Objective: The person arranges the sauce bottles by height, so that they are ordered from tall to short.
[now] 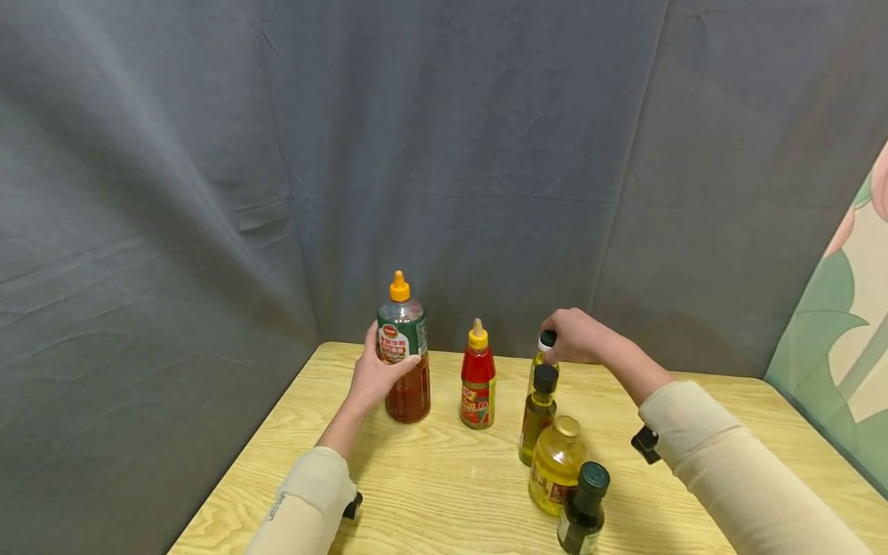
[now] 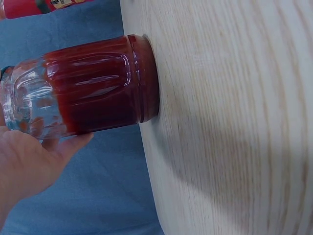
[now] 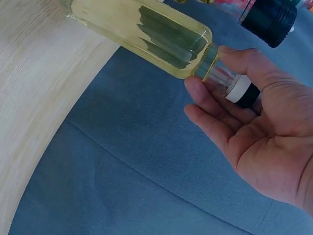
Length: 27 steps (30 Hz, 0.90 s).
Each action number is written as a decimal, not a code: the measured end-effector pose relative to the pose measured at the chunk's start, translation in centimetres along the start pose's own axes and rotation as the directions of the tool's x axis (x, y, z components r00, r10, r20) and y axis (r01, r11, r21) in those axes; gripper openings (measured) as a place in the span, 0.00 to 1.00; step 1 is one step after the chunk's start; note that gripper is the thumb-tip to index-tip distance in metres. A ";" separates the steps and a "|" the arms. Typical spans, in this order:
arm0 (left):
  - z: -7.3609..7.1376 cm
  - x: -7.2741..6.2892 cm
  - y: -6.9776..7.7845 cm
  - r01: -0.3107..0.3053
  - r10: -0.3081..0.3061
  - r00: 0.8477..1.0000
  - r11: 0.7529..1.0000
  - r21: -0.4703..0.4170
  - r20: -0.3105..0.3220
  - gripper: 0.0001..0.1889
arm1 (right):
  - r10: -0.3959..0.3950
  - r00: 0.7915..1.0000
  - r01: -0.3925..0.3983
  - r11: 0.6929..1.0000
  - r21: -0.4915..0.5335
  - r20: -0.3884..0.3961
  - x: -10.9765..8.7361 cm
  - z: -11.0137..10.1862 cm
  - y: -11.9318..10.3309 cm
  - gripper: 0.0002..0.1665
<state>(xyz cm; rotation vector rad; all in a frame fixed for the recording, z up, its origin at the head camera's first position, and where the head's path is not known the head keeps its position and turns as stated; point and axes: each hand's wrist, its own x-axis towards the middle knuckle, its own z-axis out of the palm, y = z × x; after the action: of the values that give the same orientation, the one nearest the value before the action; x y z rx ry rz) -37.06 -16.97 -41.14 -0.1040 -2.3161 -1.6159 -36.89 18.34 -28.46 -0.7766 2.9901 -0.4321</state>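
Observation:
At the table's left back, my left hand (image 1: pixel 373 375) grips a large sauce bottle (image 1: pixel 408 395) with an orange nozzle cap and a green and white label. The left wrist view shows that bottle's dark red contents (image 2: pixel 98 88) and its base upright at the table surface, with my thumb side (image 2: pixel 34 159) along its wall. My right hand (image 1: pixel 581 337) pinches the neck of a slim bottle of pale yellow oil (image 3: pixel 166 41) with a black and white cap. In the head view, a dark-capped bottle (image 1: pixel 539 420) partly hides that oil bottle.
Between the hands stands a red squeeze bottle (image 1: pixel 479 393) with a yellow cap. Nearer on the right, a round yellow oil bottle (image 1: pixel 553 466) and a dark green-capped bottle (image 1: pixel 584 515) stand close together. Behind the pale wooden table (image 1: pixel 444 493) hangs a grey curtain (image 1: pixel 451 154).

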 end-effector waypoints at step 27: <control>-0.6 0.0 -0.1 0.006 -0.006 1.000 1.000 0.001 -0.002 0.55 | -0.035 0.997 0.041 0.995 0.089 -0.064 -2.2 -1.6 -1.5 0.26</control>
<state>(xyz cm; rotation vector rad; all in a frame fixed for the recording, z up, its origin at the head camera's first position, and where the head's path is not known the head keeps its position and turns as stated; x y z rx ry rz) -36.96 -17.53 -41.02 -0.0953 -2.3180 -1.6163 -34.41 18.54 -26.58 -0.8282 2.9927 -0.5992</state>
